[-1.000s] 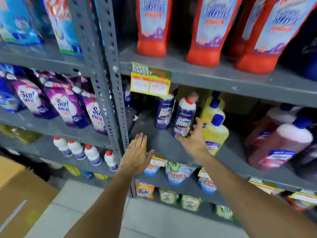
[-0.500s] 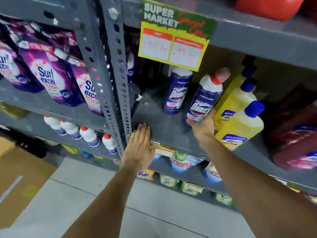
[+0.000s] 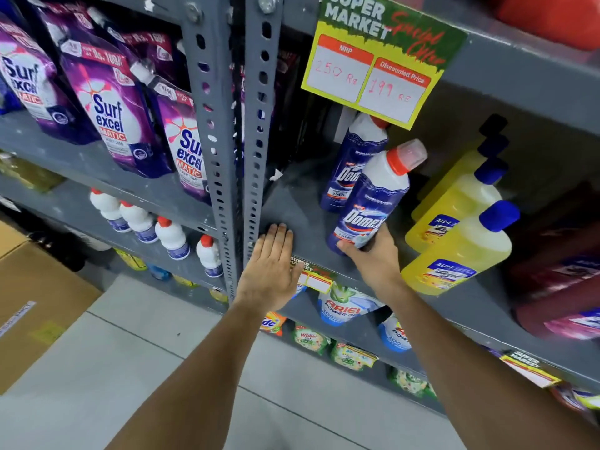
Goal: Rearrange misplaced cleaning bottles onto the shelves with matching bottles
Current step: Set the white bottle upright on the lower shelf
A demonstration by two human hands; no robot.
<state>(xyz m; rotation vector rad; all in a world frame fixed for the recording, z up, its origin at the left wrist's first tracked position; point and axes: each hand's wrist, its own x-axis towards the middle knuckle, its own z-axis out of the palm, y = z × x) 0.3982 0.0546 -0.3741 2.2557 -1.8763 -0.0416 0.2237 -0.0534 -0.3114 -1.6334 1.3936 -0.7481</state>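
Note:
My right hand grips the base of a blue Domex bottle with a red cap, tilted to the right on the grey middle shelf. A second Domex bottle stands upright just behind it. Three yellow bottles with blue caps stand in a row to the right, close to my wrist. My left hand lies flat and open on the shelf's front edge, beside the perforated upright post.
Purple Surf Excel pouches fill the left bay, with small white red-capped bottles below. Pink bottles lie at far right. A price sign hangs above the Domex bottles. Ariel pouches sit one shelf down; a cardboard box is on the floor.
The view has closed in on the shelf. My right hand went from reaching beside the front Domex bottle to gripping its base, and the bottle now leans right. My left hand settled flat on the shelf edge.

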